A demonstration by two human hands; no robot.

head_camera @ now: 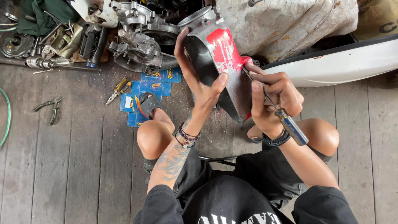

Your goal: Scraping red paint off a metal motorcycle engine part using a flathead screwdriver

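Observation:
My left hand (198, 79) grips a curved metal cover (222, 68), grey with worn red paint, holding it upright above my knees. Its thumb presses the cover's front face and the fingers wrap behind the left edge. My right hand (275, 97) holds a screwdriver (286, 120) with a blue and clear handle. The thin shaft points up and left, and its tip touches the cover's right edge by the red patch. Both wrists wear dark bracelets.
An engine casing (139, 43) and metal parts lie at the top left. Pliers (50, 108) and yellow-handled pliers (118, 89) rest on the wooden plank floor, next to blue packets (151, 85). A white panel (340, 62) runs at the right. A green hose (6, 116) curves at the left edge.

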